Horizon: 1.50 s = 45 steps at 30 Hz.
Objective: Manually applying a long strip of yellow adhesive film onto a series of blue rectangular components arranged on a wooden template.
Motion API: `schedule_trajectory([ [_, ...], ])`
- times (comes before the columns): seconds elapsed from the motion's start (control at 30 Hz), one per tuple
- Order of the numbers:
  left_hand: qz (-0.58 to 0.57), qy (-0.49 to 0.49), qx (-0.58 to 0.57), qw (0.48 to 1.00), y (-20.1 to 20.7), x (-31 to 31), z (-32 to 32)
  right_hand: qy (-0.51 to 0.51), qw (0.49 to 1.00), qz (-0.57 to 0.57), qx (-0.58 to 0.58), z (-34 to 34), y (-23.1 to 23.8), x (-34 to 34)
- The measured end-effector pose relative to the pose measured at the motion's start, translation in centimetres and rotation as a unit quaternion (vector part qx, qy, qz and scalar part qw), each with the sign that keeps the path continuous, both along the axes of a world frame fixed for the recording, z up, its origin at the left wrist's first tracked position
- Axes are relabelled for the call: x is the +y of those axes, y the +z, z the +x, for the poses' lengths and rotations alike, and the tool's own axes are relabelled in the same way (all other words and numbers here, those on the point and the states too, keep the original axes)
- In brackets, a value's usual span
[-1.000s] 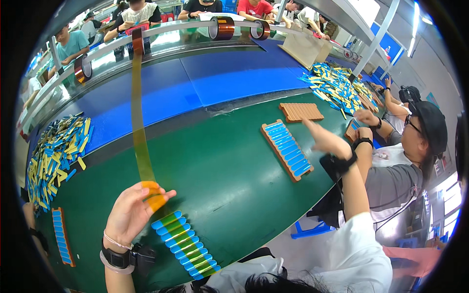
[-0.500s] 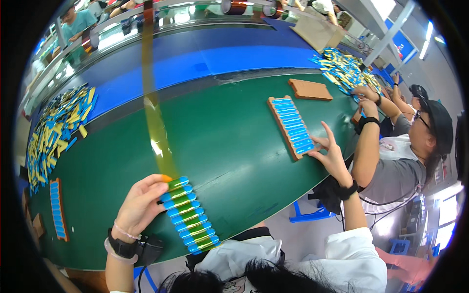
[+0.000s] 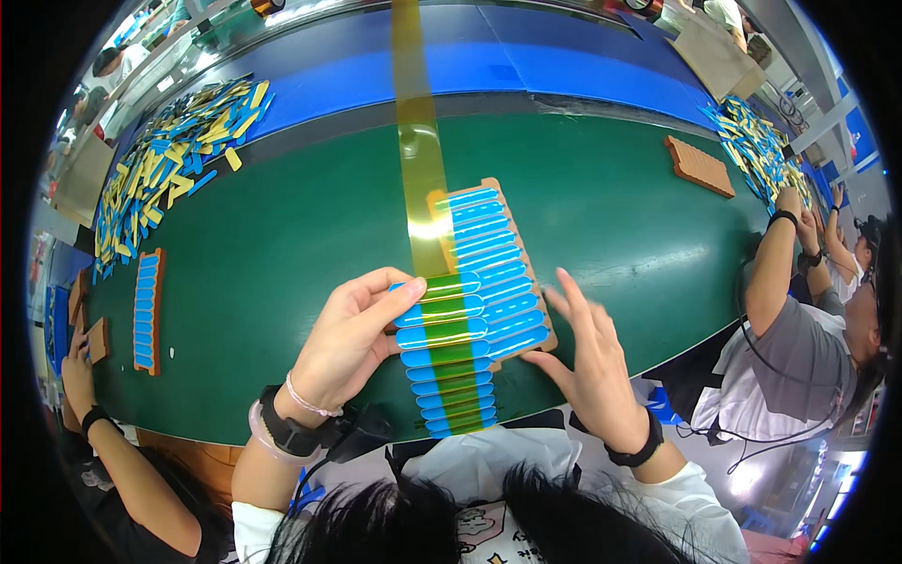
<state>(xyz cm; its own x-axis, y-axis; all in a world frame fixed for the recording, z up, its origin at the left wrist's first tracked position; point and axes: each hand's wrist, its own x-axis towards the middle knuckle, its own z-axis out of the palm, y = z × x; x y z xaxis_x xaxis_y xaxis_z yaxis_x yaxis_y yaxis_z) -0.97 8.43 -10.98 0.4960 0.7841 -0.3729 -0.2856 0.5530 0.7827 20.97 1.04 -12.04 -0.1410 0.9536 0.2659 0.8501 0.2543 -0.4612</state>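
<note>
We had our left hand (image 3: 352,334) pressing the yellow tape (image 3: 420,160) down across the blue strips (image 3: 474,282) on the brown tray (image 3: 489,188), which lay on the green belt (image 3: 282,235) right before us. Our right hand (image 3: 587,362) rested open, fingers spread, against the tray's near edge, holding nothing. As we judged it, the near strips were taped, while the far ones lay only partly covered and the tape ran on uncut.

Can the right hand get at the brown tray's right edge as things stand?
Probably yes: the right hand lies open beside the brown tray, fingertips at its right edge, nothing between. The left hand presses the yellow tape.
</note>
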Motion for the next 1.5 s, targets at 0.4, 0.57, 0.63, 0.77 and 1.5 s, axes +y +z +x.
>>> schedule_trajectory([
  [0.4, 0.189, 0.102, 0.031, 0.976, 2.0, -3.4, 2.9, 0.077, 0.73, -0.302, 0.608, -2.3, 2.9, 4.3],
  [0.57, 0.196, 0.077, 0.077, 0.975, -0.2, -9.8, 4.3, 0.035, 0.774, -0.322, 0.543, 0.1, 1.4, -2.9],
  [0.63, 0.217, 0.033, 0.101, 0.97, -1.5, -12.4, 4.7, 0.08, 0.808, -0.281, 0.511, 0.8, -0.2, -5.6],
  [0.77, 0.188, -0.063, 0.177, 0.964, -2.5, -13.9, 4.6, 0.044, 0.802, -0.302, 0.513, 1.6, -3.1, -9.1],
  [1.5, 0.474, -0.013, 0.6, 0.644, -2.8, -13.9, 7.1, -0.143, 0.76, -0.237, 0.588, 0.3, -3.1, -9.6],
])
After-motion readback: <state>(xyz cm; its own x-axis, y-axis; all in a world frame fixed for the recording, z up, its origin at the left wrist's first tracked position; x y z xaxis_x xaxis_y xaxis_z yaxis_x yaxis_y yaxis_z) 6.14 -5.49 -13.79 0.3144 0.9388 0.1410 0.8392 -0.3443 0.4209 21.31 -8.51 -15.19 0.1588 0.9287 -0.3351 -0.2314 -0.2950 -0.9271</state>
